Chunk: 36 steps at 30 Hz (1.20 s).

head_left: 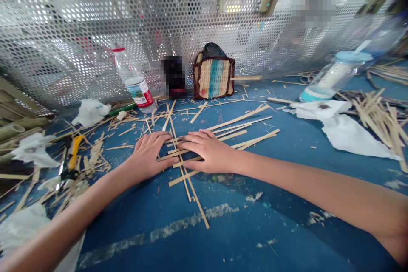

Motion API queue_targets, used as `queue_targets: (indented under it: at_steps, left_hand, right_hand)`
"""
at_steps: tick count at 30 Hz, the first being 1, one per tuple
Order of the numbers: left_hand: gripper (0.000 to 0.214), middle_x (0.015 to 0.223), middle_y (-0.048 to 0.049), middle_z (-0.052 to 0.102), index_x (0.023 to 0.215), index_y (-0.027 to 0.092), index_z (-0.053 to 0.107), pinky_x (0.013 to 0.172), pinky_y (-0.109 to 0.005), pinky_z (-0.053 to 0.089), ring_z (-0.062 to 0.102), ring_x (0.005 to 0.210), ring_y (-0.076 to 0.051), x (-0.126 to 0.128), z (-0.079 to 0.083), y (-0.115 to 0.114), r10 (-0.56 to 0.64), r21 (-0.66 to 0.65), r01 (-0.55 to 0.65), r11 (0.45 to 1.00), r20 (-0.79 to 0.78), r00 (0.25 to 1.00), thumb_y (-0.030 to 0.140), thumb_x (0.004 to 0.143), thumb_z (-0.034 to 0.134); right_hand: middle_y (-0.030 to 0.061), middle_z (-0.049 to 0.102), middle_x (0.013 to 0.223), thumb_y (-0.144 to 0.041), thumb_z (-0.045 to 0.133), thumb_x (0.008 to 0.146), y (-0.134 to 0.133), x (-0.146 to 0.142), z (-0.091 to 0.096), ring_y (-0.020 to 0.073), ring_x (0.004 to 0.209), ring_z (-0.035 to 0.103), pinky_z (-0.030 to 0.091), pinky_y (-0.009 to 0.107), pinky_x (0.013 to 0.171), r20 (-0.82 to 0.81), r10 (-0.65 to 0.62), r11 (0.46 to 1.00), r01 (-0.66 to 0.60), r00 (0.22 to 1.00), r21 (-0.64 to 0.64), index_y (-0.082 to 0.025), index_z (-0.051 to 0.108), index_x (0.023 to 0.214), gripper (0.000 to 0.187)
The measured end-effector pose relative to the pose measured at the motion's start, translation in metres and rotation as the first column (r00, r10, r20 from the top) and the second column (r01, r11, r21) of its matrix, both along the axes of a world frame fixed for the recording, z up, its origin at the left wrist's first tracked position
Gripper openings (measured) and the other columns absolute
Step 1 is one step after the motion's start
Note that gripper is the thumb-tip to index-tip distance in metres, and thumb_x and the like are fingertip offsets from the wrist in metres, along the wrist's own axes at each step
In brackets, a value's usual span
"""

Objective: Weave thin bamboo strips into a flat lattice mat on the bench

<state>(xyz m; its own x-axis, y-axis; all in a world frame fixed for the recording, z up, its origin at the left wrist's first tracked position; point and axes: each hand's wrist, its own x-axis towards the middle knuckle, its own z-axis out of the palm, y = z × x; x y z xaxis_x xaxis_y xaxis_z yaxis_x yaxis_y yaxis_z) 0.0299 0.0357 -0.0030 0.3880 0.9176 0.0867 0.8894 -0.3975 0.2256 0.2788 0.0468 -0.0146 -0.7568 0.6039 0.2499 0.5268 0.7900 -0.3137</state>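
Thin bamboo strips (pixel 183 170) lie crossed on a blue table (pixel 223 238), some running away from me and some laid across them. My left hand (pixel 149 155) rests flat on their left side, fingers stretched out. My right hand (pixel 208 151) lies flat on the crossing from the right, fingers extended and pressing the strips down. The fingertips of both hands almost meet over the middle strips. Neither hand grips anything.
A small woven striped basket (pixel 213 77) stands at the back by a perforated metal screen (pixel 127 21). A plastic water bottle (pixel 134 80) stands left of it. A yellow-handled cutter (pixel 72 157) and strip offcuts lie at the left, white tissues (pixel 350 136) and a lying bottle (pixel 334 74) at the right.
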Motion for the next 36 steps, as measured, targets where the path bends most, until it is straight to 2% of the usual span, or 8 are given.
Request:
queue_targets:
  at_steps: [5,13,20,24,29,33,36]
  left_hand:
    - [0.078,0.147,-0.0122,0.049,0.137,0.024,0.049,0.112,-0.058,0.029,0.041,0.135,-0.037,0.003,-0.002,0.005,0.009,-0.035,-0.008,0.999,0.009,1.0,0.078,0.081,0.049]
    - [0.074,0.148,-0.0109,0.049,0.136,0.026,0.052,0.112,-0.059,0.028,0.042,0.134,-0.037,0.002,-0.001,0.005,-0.025,-0.037,0.026,0.999,0.016,1.0,0.078,0.083,0.048]
    - [0.077,0.148,-0.0117,0.049,0.137,0.027,0.052,0.112,-0.059,0.029,0.043,0.135,-0.037,0.0,-0.005,0.006,-0.018,-0.023,0.018,1.0,0.021,1.0,0.08,0.082,0.045]
    - [0.079,0.147,-0.0131,0.049,0.138,0.027,0.051,0.113,-0.059,0.028,0.042,0.136,-0.037,-0.003,0.001,0.003,-0.024,-0.048,0.025,0.999,0.014,1.0,0.082,0.082,0.041]
    - [0.094,0.153,-0.0157,0.041,0.143,0.025,0.046,0.115,-0.062,0.023,0.036,0.14,-0.04,-0.001,0.008,-0.008,-0.096,-0.114,0.093,0.989,-0.025,0.995,0.087,0.073,0.051]
    - [0.077,0.144,-0.0122,0.05,0.129,0.026,0.055,0.112,-0.057,0.03,0.043,0.134,-0.036,0.003,0.011,-0.013,-0.083,-0.038,0.084,0.996,0.026,0.996,0.083,0.078,0.049]
    - [0.058,0.118,-0.0068,0.066,0.107,0.026,0.063,0.101,-0.05,0.039,0.058,0.114,-0.03,-0.002,0.024,-0.012,-0.059,-0.067,0.061,0.996,0.033,0.998,0.076,0.084,0.046]
  right_hand:
    - [0.0121,0.05,0.151,-0.061,0.052,0.096,0.002,0.0,-0.002,0.0315,0.141,0.039,0.028,0.052,0.116,-0.019,0.002,1.0,-0.002,1.0,0.001,-0.021,0.057,0.14,0.06]
    - [0.0057,0.053,0.149,-0.062,0.054,0.095,0.004,0.0,0.003,0.032,0.143,0.038,0.029,0.052,0.116,-0.025,0.036,0.997,-0.038,0.999,-0.06,-0.024,0.059,0.138,0.057]
    - [0.008,0.051,0.15,-0.064,0.05,0.096,0.001,0.0,0.002,0.0312,0.144,0.036,0.028,0.052,0.117,-0.02,0.02,0.999,-0.021,1.0,-0.04,-0.023,0.056,0.141,0.061]
    - [0.01,0.048,0.153,-0.065,0.048,0.096,0.0,0.002,0.003,0.031,0.145,0.035,0.025,0.054,0.119,-0.009,0.01,0.998,-0.011,1.0,-0.054,-0.021,0.05,0.146,0.067]
    - [0.0124,0.046,0.154,-0.064,0.049,0.096,-0.001,0.002,0.003,0.0325,0.145,0.034,0.024,0.055,0.119,-0.002,-0.003,0.998,0.003,1.0,-0.056,-0.018,0.049,0.146,0.068]
    - [0.0122,0.051,0.149,-0.047,0.057,0.096,-0.004,0.004,0.006,0.0292,0.142,0.039,0.026,0.05,0.117,-0.081,0.007,1.0,-0.007,0.997,0.002,-0.02,0.055,0.139,0.051]
    - [0.0102,0.062,0.135,-0.035,0.057,0.096,-0.007,0.009,0.013,0.0258,0.13,0.049,0.029,0.046,0.112,-0.174,0.051,0.997,-0.041,0.983,0.061,-0.021,0.062,0.126,0.033]
